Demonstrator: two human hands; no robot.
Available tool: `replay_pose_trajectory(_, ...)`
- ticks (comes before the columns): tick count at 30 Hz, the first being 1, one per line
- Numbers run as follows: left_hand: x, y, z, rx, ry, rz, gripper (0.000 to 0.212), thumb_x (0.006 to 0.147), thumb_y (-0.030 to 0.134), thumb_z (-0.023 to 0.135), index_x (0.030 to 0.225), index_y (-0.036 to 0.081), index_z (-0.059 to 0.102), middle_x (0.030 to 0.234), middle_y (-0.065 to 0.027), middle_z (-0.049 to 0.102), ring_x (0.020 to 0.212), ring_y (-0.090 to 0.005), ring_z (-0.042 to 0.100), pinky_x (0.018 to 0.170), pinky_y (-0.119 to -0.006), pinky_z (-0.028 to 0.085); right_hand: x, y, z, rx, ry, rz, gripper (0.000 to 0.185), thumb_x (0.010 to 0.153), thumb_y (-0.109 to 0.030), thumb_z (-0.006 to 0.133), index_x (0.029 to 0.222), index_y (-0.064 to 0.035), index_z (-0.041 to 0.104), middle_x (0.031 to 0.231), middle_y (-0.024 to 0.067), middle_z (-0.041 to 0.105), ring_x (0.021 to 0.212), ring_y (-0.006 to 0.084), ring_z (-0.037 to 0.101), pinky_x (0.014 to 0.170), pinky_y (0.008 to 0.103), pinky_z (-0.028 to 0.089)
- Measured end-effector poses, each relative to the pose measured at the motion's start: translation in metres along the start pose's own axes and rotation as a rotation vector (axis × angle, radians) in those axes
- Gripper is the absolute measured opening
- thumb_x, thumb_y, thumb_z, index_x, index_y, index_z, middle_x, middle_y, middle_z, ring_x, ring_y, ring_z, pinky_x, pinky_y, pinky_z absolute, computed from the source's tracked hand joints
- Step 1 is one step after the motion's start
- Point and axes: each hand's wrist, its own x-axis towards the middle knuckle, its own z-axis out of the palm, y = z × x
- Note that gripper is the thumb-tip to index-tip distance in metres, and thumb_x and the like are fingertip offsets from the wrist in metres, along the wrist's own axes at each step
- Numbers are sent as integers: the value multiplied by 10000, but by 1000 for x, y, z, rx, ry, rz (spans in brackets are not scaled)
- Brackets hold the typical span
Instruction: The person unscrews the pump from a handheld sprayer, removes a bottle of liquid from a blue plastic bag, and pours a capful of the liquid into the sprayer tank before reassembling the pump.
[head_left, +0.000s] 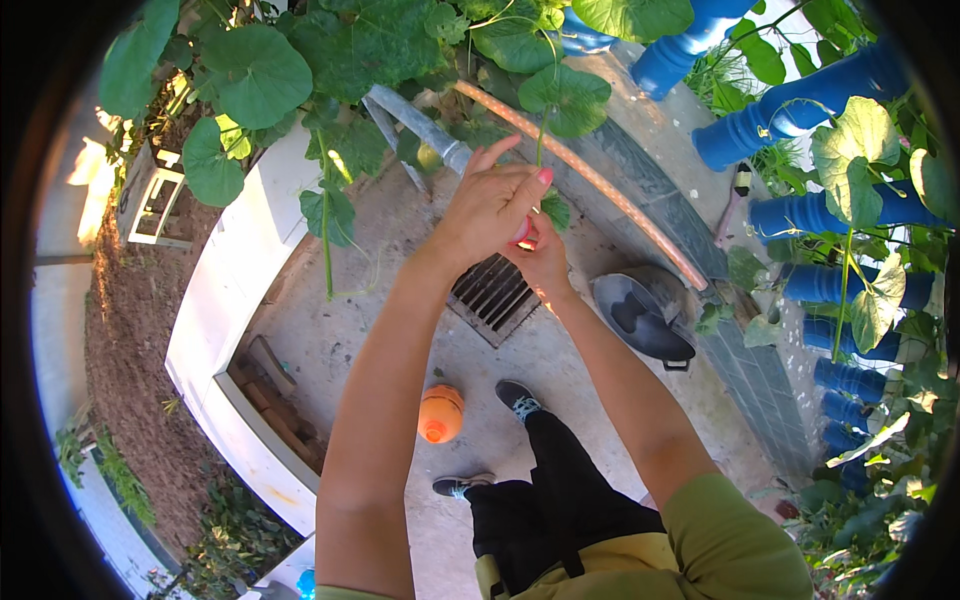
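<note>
My left hand (491, 199) and my right hand (544, 259) meet in front of me, fingers bent towards each other. Between them shows a small patch of red and pink; whether this is a held thing or only painted nails, I cannot tell. The left index finger stretches up and away from the others. Just beyond the hands hangs a vine leaf (566, 101) on a thin green stem that runs down behind the fingertips. A grey metal pipe (420, 127) ends visually behind the left hand. Past the right hand slants a long pinkish dotted pole (585, 176).
Below lie a metal drain grate (491, 300), an orange rounded container (441, 412) and a black wok-like pan (645, 319). A white counter (225, 285) curves along the left. Blue balusters (795, 105) and a paintbrush (733, 202) line the right ledge. Broad leaves (255, 75) hang overhead.
</note>
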Motion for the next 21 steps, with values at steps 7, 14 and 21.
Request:
replay_pose_trajectory(7,-109,8,18,-310,605,-115,321,951,213,464,1209,48,562,1375,-141,457,1374,-315,275,1118,-428,180,-43,8,-1,-239,-105,-1,580,699,51,727,1232,-65,531,1183,62,572,1026,151,588,863,285,503)
replay_pose_trajectory(14,-358,11,123,-363,862,-854,337,983,234,433,1238,37,529,1294,-117,523,1244,-227,443,1068,-348,285,-127,31,31,-275,-284,64,593,690,50,721,1235,-76,523,1248,97,569,1088,189,583,879,283,492)
replay_pose_trajectory(21,-501,60,195,-347,1027,-1226,316,945,182,506,1212,17,544,1182,-126,598,1131,-236,536,989,-339,375,-205,59,69,-208,-470,174,567,715,49,707,1232,-74,509,1314,98,525,1148,194,552,934,290,470)
